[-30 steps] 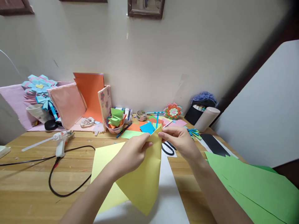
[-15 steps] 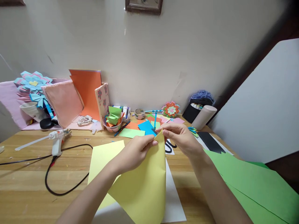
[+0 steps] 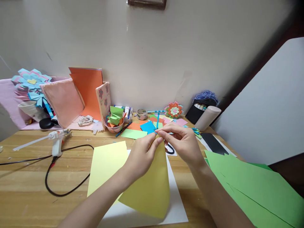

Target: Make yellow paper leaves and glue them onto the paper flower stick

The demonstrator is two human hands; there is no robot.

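A sheet of yellow paper (image 3: pixel 149 186) hangs curved from both hands, its top corner pinched between them. My left hand (image 3: pixel 142 153) is closed on that corner, thumb on the near side. Close against it, my right hand (image 3: pixel 180 141) pinches the same corner with thumb and index finger; its other fingers are curled. Below lie a second yellow sheet (image 3: pixel 106 164) and a white sheet (image 3: pixel 178 205). Black-handled scissors (image 3: pixel 170 148) lie partly hidden behind the hands.
A white glue gun (image 3: pixel 57 142) with a black cord stands at left. Green sheets (image 3: pixel 256 183) and a dark phone (image 3: pixel 213 144) lie at right. Behind are a basket of paper scraps (image 3: pixel 115 126), a tape roll (image 3: pixel 142 114), a paper flower (image 3: pixel 174 110) and a pinkish-white cylinder (image 3: pixel 207 118).
Both hands have moved slightly left and closer together at the paper's corner. The held sheet's lower edge has lifted and swung, showing more white paper beneath. The view has tilted down slightly.
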